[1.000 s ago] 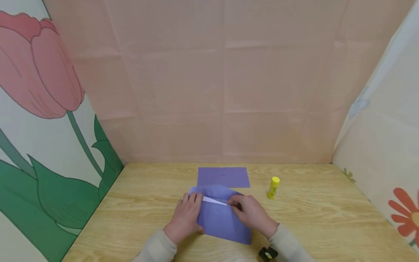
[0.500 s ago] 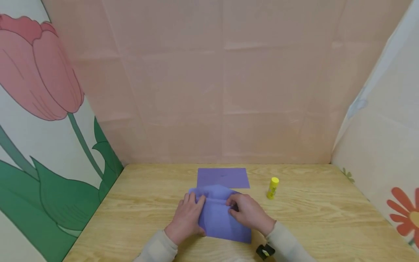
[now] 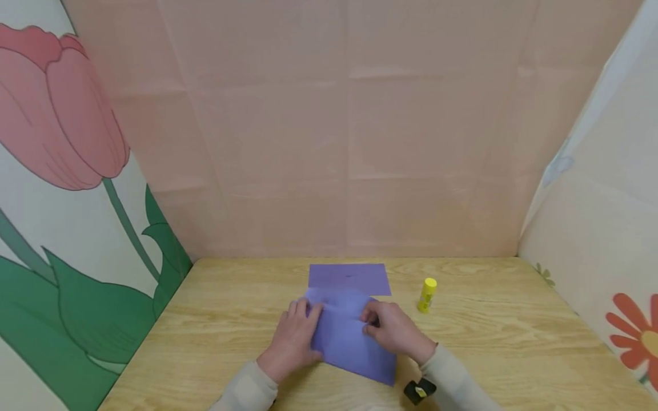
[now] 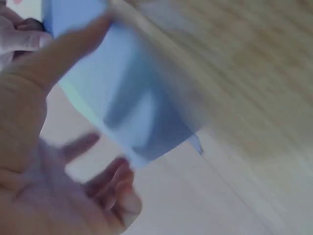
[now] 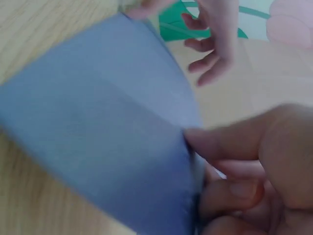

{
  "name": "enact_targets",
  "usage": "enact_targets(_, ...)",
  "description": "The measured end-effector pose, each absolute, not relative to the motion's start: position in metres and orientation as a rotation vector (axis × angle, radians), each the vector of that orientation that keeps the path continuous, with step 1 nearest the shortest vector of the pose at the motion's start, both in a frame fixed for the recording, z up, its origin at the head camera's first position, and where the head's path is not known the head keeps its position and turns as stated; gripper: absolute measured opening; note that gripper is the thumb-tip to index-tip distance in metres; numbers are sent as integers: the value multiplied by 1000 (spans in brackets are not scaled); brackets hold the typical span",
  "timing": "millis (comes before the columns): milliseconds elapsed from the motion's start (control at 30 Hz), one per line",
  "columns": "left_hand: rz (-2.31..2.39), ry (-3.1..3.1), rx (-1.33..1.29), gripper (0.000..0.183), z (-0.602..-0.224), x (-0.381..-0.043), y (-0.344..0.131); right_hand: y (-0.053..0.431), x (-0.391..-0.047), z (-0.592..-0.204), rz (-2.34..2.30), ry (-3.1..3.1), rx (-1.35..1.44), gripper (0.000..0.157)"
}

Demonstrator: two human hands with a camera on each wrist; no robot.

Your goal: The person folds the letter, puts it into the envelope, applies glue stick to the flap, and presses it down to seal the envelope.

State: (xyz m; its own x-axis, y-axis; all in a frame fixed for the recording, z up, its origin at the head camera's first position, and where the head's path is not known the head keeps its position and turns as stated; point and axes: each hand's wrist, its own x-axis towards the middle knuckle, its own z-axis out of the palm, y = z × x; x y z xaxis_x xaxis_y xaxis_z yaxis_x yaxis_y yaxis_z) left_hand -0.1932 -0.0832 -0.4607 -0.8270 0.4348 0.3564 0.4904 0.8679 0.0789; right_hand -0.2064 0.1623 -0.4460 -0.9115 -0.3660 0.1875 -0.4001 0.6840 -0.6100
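Between the two hands is a purple envelope (image 3: 345, 348), tilted over the table. My right hand (image 3: 394, 328) pinches its right edge; in the right wrist view the thumb lies on the envelope's face (image 5: 98, 107) and the other fingers curl behind the edge. My left hand (image 3: 291, 342) is spread along the left side. In the left wrist view, the left thumb reaches straight to the envelope's edge (image 4: 142, 93), while the other fingers hang loosely bent off the paper. The underside is mostly hidden in the head view.
A second purple envelope (image 3: 349, 278) lies flat behind the first, partly overlapped by it. To the right stands a yellow glue stick (image 3: 426, 295). A black device (image 3: 420, 391) is beside the right sleeve. A pink backdrop (image 3: 349, 142) rises behind the wooden table (image 3: 493, 319).
The white strip across the envelope a second ago is no longer visible. Its upper part has shifted slightly right and its lower edge tilts more. Both hands stay at its sides.
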Motion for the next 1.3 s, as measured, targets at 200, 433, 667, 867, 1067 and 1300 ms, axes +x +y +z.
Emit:
enact_targets(200,-712,-2609,-374,69,-460,-203,-92,167,-210,-450,1264,-2665,244,13)
enact_targets(433,-1661,-2630,-529,34,-454,-206,-95,163,-207,-448,1506,-2523,89,10)
enact_targets(667,-1808,-2601,-674,27,-456,-206,-89,157,-204,-450,1612,-2589,167,11)
enact_targets(867,-1810,-2637,-719,20,-450,-207,-91,158,-205,-448,1620,-2625,209,12)
enact_targets(1067,-1855,-2614,-724,18,-450,-208,-92,159,-204,-446,1754,-2643,271,18)
enact_targets(1300,-1911,-2585,-738,23,-455,-208,-92,160,-205,-446,1774,-2656,274,19)
